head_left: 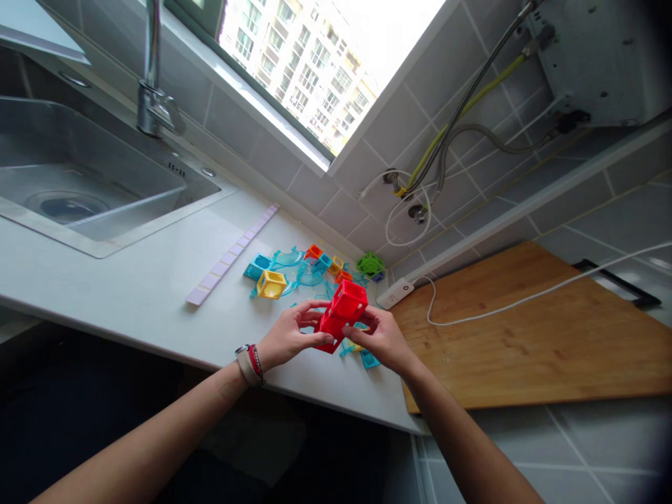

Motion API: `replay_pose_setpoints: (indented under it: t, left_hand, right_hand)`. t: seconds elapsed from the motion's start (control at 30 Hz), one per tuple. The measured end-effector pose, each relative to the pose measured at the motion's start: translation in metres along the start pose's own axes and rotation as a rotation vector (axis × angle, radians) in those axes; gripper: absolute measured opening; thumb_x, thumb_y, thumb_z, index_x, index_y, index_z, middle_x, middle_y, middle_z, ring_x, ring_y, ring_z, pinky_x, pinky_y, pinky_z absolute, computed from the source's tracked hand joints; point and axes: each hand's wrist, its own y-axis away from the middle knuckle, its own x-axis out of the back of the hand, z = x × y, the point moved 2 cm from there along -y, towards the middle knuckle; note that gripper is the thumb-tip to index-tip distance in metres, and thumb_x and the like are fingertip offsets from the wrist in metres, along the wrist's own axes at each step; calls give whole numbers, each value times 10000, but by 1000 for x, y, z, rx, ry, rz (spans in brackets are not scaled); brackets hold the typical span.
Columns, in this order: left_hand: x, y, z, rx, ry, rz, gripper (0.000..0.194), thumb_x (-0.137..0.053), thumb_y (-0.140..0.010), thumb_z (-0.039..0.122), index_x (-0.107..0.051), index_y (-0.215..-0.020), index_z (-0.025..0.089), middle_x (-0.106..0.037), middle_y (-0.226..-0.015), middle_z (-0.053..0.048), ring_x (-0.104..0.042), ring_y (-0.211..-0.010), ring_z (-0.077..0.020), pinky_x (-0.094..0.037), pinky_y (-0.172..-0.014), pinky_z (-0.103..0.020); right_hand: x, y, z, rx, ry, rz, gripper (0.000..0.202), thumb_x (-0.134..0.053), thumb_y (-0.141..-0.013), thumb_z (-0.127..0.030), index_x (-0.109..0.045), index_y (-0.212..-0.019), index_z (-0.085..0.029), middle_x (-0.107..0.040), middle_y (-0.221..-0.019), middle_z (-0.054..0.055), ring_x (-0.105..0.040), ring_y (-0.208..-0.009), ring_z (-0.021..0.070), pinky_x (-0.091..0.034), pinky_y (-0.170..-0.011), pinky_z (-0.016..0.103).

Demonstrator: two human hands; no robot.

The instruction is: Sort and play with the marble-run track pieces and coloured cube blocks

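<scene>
Red blocks (348, 299) between left hand (288, 337) and right hand (386, 337), both half-closed.

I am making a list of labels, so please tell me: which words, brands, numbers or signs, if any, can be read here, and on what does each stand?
No text can be read.
White power strip: small marks, too blurred to read.
Red blocks, held by the left hand and right hand: no lettering visible.

Fingers (311, 305) partly hide the red blocks (350, 298); the right hand (383, 341) covers part of a yellow piece (352, 346) near the desk's (157, 301) right end — the sink (137, 210), at its left, is cut off.
</scene>
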Motion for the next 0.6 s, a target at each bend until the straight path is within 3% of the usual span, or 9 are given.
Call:
replay_pose_setpoints:
  t: [0.13, 0.37, 0.47, 0.6]
  left_hand:
    - [-2, 0, 0, 3, -32, -78, 538, -877, -735, 326, -694, -1212, 158, -751, -1182, -129, -707, -1094, -304, -603, -884, -399]
    - [-6, 1, 1, 7, -96, -102, 509, -813, -799, 352, -670, -1244, 150, -720, -1225, -133, -699, -1078, -291, -602, -868, -397]
    - [-8, 3, 1, -83, -245, -42, 461, -760, -829, 291, -632, -1255, 169, -697, -1220, -116, -671, -1100, -265, -585, -888, -376]
    - [-8, 5, 2, -268, -491, 54, 469, -682, -784, 112, -614, -1241, 191, -680, -1223, -92, -657, -1062, -227, -535, -934, -364]
  right_hand:
    - [1, 4, 4, 15, -44, -35, 436, -836, -765, -473, -746, -1116, -231, -764, -1138, 86, -713, -1073, 315, -613, -842, 416]
    - [-1, 7, 7, 26, -47, -31, 425, -813, -802, -447, -741, -1159, -229, -754, -1152, 91, -706, -1090, 313, -599, -902, 436]
    - [-6, 11, 13, 41, 28, 2, 461, -813, -803, -411, -712, -1216, -233, -711, -1246, 113, -680, -1149, 325, -607, -893, 428]
    - [-13, 27, 17, 125, 102, 83, 737, -840, -781, -321, -532, -1450, -300, -559, -1471, 121, -599, -1290, 310, -583, -971, 403]
